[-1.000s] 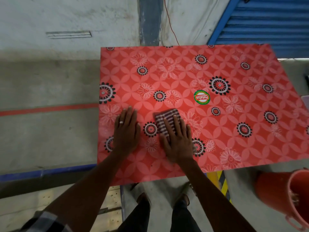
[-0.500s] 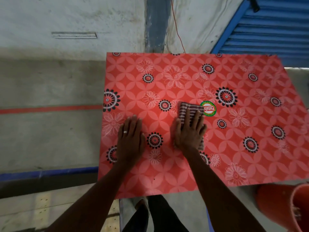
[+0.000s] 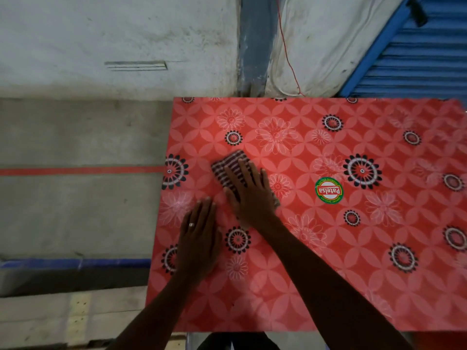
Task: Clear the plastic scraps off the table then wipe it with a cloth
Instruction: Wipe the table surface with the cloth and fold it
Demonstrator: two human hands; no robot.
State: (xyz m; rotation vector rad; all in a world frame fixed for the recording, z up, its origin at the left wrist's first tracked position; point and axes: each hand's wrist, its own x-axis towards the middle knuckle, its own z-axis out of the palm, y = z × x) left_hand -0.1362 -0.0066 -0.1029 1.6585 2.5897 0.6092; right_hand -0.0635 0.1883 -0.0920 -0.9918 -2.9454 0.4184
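A red table point(image 3: 316, 286) with a flower pattern fills the right of the head view. On it lies a folded striped cloth point(image 3: 228, 166), dark red and white. My right hand point(image 3: 249, 193) presses flat on the cloth, fingers spread and pointing to the far left; the cloth's near part is hidden under the palm. My left hand point(image 3: 199, 238) rests flat on the bare tabletop just left of and nearer than the right one, a ring on one finger. No plastic scraps show on the table.
A round green and red sticker point(image 3: 329, 190) sits on the table right of the cloth. Grey concrete floor point(image 3: 75, 210) with a red line lies left of the table. A wall and a blue shutter point(image 3: 419, 56) stand behind.
My right hand has slid the cloth leftward and a bit farther, away from the sticker. The left hand stays flat in the same spot. The camera has tilted, and the orange bucket has left the view.
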